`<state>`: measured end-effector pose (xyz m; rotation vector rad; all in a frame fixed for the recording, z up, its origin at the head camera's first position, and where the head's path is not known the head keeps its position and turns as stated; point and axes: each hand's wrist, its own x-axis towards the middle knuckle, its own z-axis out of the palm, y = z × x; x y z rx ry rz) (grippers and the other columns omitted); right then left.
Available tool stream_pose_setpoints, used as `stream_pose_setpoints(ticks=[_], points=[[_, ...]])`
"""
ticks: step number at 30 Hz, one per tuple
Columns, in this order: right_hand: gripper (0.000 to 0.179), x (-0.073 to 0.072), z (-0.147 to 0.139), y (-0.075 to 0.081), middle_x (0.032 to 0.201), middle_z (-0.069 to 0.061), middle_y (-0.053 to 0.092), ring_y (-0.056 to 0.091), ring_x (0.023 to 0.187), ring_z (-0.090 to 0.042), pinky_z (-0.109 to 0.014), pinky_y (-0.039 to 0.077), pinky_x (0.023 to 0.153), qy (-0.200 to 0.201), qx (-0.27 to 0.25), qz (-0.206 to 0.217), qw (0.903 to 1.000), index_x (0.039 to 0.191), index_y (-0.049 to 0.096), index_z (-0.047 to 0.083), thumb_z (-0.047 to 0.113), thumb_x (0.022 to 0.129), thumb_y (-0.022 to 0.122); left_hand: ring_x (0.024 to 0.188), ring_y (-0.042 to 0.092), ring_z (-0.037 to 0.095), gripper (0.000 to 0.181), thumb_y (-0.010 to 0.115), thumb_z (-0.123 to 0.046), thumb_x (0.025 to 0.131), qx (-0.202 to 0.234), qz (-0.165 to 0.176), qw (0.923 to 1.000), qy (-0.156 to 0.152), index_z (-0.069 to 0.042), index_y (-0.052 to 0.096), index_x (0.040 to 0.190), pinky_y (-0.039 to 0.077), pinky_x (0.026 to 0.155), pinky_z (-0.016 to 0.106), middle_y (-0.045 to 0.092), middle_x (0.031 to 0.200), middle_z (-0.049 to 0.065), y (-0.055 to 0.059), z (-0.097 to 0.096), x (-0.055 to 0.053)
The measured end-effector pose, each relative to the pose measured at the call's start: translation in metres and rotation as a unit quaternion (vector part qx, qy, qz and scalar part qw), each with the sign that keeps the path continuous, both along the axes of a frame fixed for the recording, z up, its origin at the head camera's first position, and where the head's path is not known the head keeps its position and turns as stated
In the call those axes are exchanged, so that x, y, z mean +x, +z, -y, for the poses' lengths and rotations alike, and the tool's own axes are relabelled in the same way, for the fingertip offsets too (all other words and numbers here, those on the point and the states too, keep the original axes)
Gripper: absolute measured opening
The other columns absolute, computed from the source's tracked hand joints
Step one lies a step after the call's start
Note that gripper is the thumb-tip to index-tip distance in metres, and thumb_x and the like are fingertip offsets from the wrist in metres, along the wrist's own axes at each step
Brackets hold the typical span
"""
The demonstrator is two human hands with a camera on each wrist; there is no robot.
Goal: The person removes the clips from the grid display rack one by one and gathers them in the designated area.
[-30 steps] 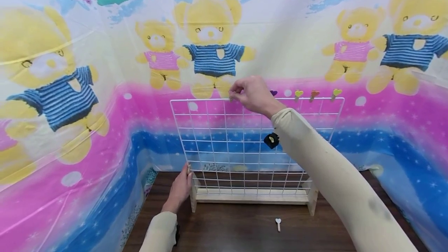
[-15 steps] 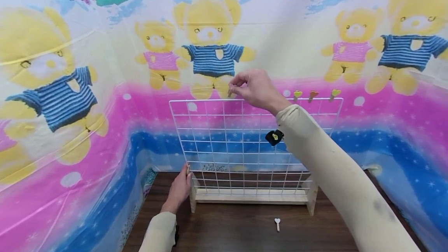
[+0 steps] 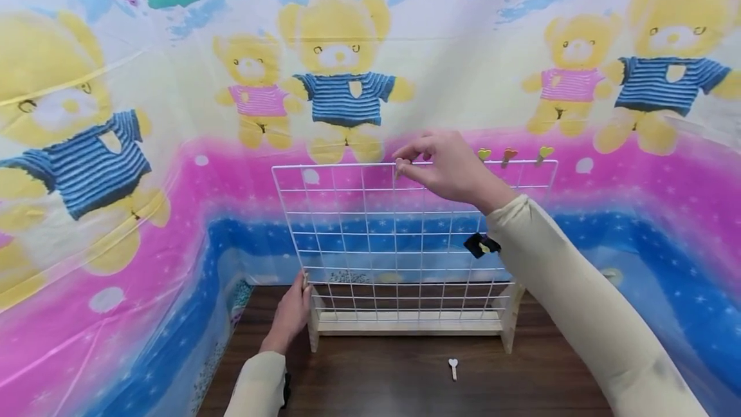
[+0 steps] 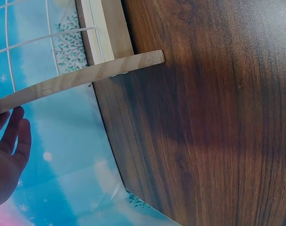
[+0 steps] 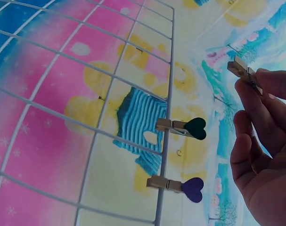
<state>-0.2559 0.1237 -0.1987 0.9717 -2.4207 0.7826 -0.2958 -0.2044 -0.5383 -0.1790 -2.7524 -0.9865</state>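
My right hand (image 3: 448, 163) is at the grid's top edge in the head view, pinching a small wooden clothespin (image 5: 245, 73) between thumb and fingers. In the right wrist view this clothespin is apart from the wire. Beside the hand, clothespins with a dark green heart (image 5: 196, 128) and a purple heart (image 5: 192, 189) are clipped on the top wire. The white wire grid (image 3: 395, 233) stands upright in a wooden stand (image 3: 405, 327). My left hand (image 3: 292, 311) holds the stand's left upright (image 4: 81, 75), fingertips against the wood; its thumb is hidden in the left wrist view.
On the top wire's right part are clothespins with yellow (image 3: 545, 152) and orange-red (image 3: 509, 154) hearts, plus another yellow one (image 3: 484, 154). A white-heart clothespin (image 3: 453, 367) lies on the dark wooden table (image 3: 399, 378) before the stand. A bear-printed cloth (image 3: 463, 82) hangs behind.
My right hand lifts the clothespin off the top wire, then moves right and slightly down with it. The purple heart is now hidden in the head view. My left hand stays on the stand.
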Motion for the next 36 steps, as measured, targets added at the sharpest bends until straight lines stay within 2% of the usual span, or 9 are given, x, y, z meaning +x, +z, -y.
stream_pose_setpoints(ticks=[4, 8, 11, 16, 22, 27, 29, 31, 36], points=[[0.019, 0.010, -0.013, -0.014, 0.089, 0.000, 0.068, 0.056, 0.085, -0.018, -0.036, 0.045, 0.072, 0.026, -0.009, -0.029, 0.9992, 0.101, 0.073, 0.006, 0.018, 0.086, 0.071, 0.113, 0.052, 0.042, 0.051, 0.041, -0.020, 0.103, -0.003, -0.001, 1.0000, 0.000, -0.001, 0.025, 0.147, 0.042, 0.088, 0.055, 0.049, 0.131, 0.029, 0.001, 0.001, -0.002], [0.019, 0.017, -0.025, -0.032, 0.085, 0.002, 0.067, 0.053, 0.076, -0.013, -0.032, 0.046, 0.065, 0.047, -0.022, -0.059, 0.9969, 0.102, 0.072, 0.005, 0.013, 0.085, 0.072, 0.111, 0.054, 0.042, 0.051, 0.042, -0.018, 0.102, -0.003, -0.006, 1.0000, -0.002, -0.002, 0.026, 0.147, 0.043, 0.087, 0.055, 0.050, 0.129, 0.028, 0.000, 0.001, -0.003], [0.019, 0.021, -0.034, -0.044, 0.082, 0.005, 0.066, 0.054, 0.074, -0.008, -0.030, 0.048, 0.062, 0.052, -0.028, -0.066, 0.9961, 0.103, 0.072, 0.006, 0.010, 0.084, 0.072, 0.110, 0.054, 0.042, 0.051, 0.043, -0.018, 0.102, -0.001, -0.007, 1.0000, -0.004, -0.003, 0.026, 0.147, 0.043, 0.086, 0.055, 0.050, 0.129, 0.028, 0.000, 0.001, -0.003], [0.020, 0.027, -0.047, -0.066, 0.083, 0.008, 0.066, 0.057, 0.074, -0.004, -0.026, 0.051, 0.065, 0.056, -0.030, -0.061, 0.9961, 0.104, 0.071, 0.007, 0.009, 0.084, 0.072, 0.111, 0.054, 0.042, 0.051, 0.041, -0.020, 0.102, 0.000, -0.001, 1.0000, -0.004, -0.003, 0.025, 0.148, 0.043, 0.086, 0.056, 0.050, 0.130, 0.028, 0.001, 0.000, -0.002], [0.019, 0.033, -0.063, -0.103, 0.082, 0.010, 0.063, 0.058, 0.073, -0.003, -0.024, 0.050, 0.065, 0.060, -0.036, -0.023, 0.9973, 0.107, 0.069, 0.006, 0.007, 0.088, 0.067, 0.110, 0.054, 0.042, 0.050, 0.040, -0.020, 0.103, -0.003, -0.003, 1.0000, -0.006, -0.003, 0.025, 0.147, 0.043, 0.086, 0.055, 0.050, 0.129, 0.028, 0.001, -0.001, -0.002], [0.018, 0.038, -0.077, -0.145, 0.084, 0.011, 0.062, 0.057, 0.073, -0.004, -0.024, 0.050, 0.064, 0.047, -0.043, 0.016, 0.9978, 0.108, 0.069, 0.009, 0.009, 0.091, 0.063, 0.108, 0.055, 0.042, 0.049, 0.042, -0.019, 0.102, -0.007, -0.009, 0.9999, 0.002, -0.003, 0.026, 0.146, 0.043, 0.085, 0.055, 0.053, 0.125, 0.028, 0.000, -0.002, 0.000], [0.017, 0.039, -0.081, -0.164, 0.086, 0.011, 0.062, 0.058, 0.075, -0.003, -0.024, 0.051, 0.065, 0.038, -0.048, 0.039, 0.9974, 0.108, 0.069, 0.010, 0.012, 0.092, 0.063, 0.105, 0.057, 0.041, 0.049, 0.042, -0.019, 0.102, -0.010, -0.009, 0.9999, 0.009, -0.004, 0.027, 0.146, 0.044, 0.083, 0.055, 0.056, 0.121, 0.027, -0.001, -0.003, -0.001], [0.016, 0.042, -0.087, -0.183, 0.085, 0.010, 0.061, 0.056, 0.071, -0.004, -0.024, 0.049, 0.061, 0.020, -0.051, 0.069, 0.9961, 0.107, 0.069, 0.012, 0.015, 0.093, 0.061, 0.104, 0.057, 0.041, 0.048, 0.041, -0.019, 0.102, -0.012, -0.008, 0.9998, 0.012, -0.004, 0.027, 0.146, 0.045, 0.082, 0.055, 0.057, 0.119, 0.026, -0.001, -0.003, -0.001], [0.018, 0.049, -0.103, -0.227, 0.088, 0.008, 0.062, 0.053, 0.066, -0.005, -0.025, 0.046, 0.057, -0.025, -0.055, 0.140, 0.9883, 0.107, 0.069, 0.014, 0.021, 0.095, 0.059, 0.106, 0.056, 0.040, 0.048, 0.040, -0.019, 0.103, -0.010, -0.002, 0.9999, 0.007, -0.004, 0.025, 0.146, 0.044, 0.083, 0.055, 0.056, 0.120, 0.026, -0.002, -0.004, -0.002]])
